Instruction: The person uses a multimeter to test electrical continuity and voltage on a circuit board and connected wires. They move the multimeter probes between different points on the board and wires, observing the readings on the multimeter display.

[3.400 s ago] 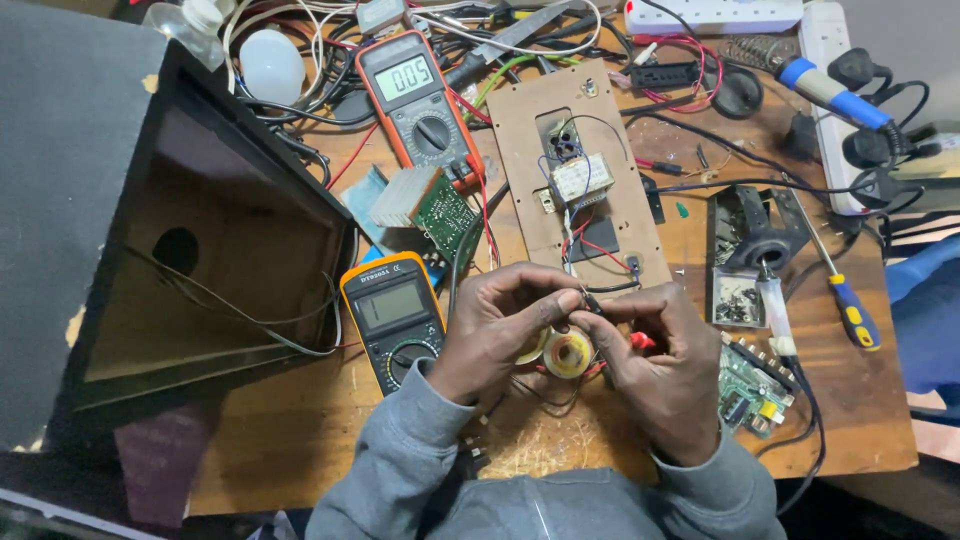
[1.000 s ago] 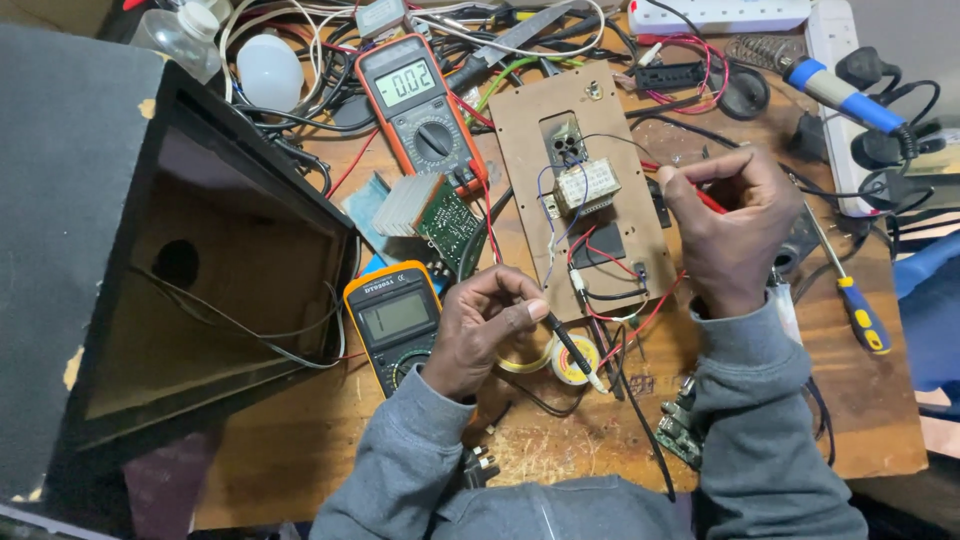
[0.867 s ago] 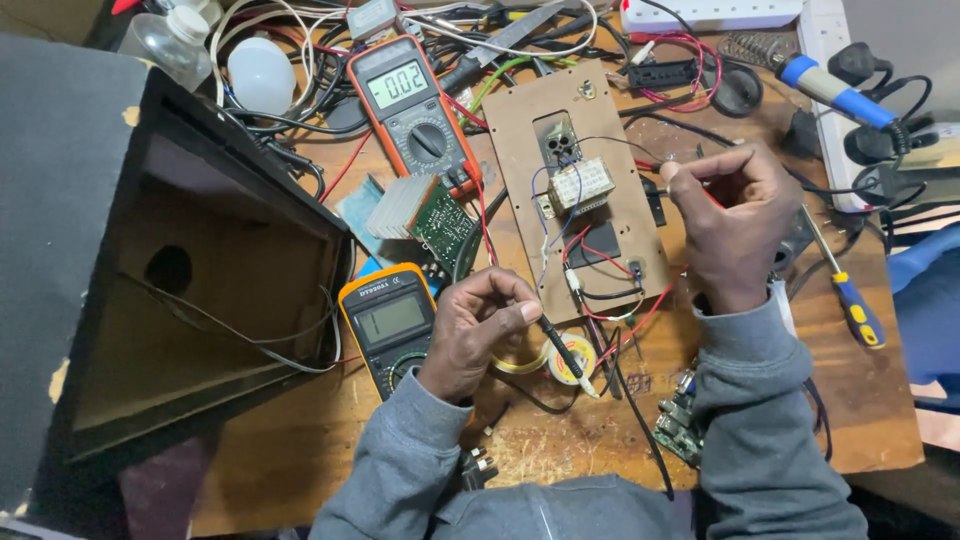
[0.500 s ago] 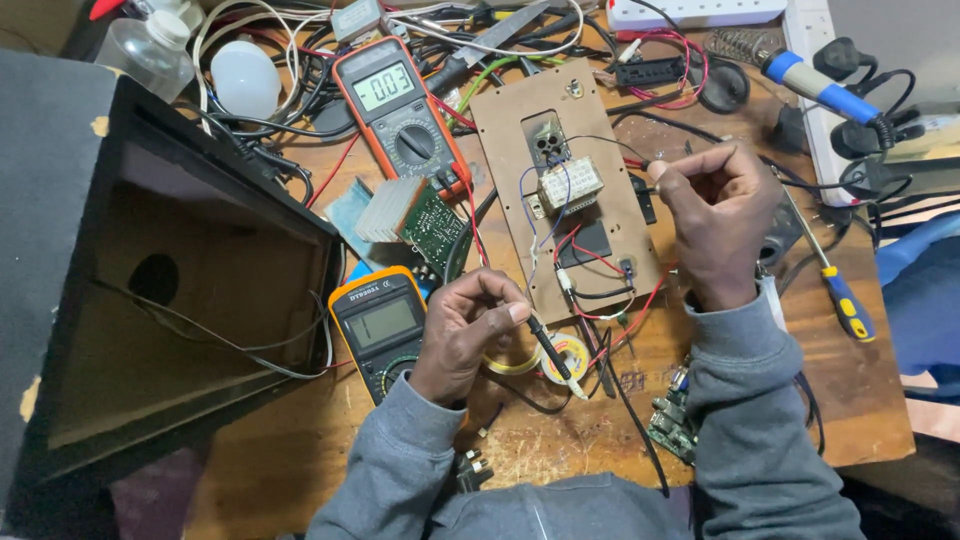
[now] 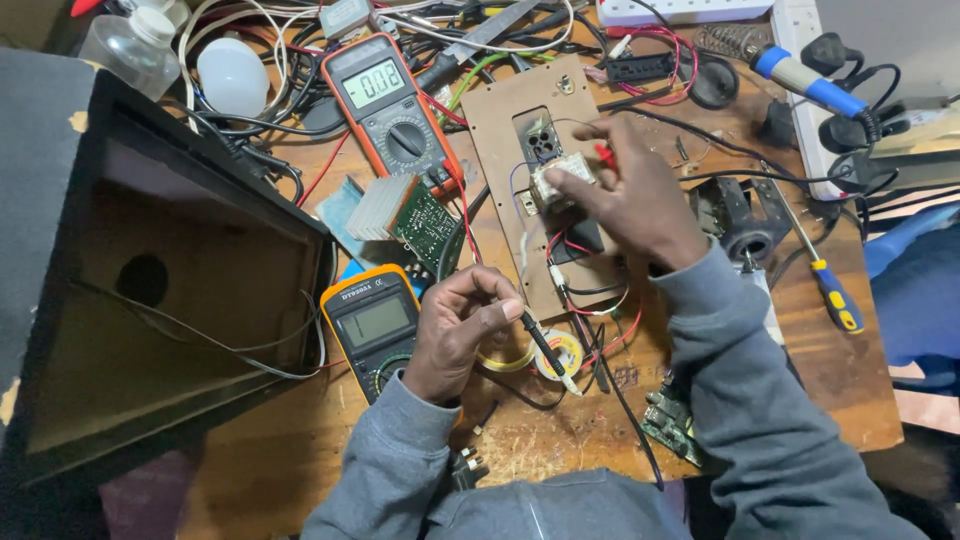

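Fingers (image 5: 500, 305) of the left hand (image 5: 455, 335) pinch a black probe (image 5: 545, 343) — slim, its long axis slanting down-right toward the tape roll (image 5: 557, 355) on the tabletop (image 5: 860, 390); right hand (image 5: 630, 200) fingers (pressed together) pinch a red probe (image 5: 604, 154) over the brown board (image 5: 510, 130).

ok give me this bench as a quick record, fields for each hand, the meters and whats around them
left hand: holds a black probe, tip pointing at the tape roll
right hand: holds a red probe over the brown board
meters: red multimeter with display lit; yellow multimeter
left side: open black speaker box
right side: screwdriver, soldering iron
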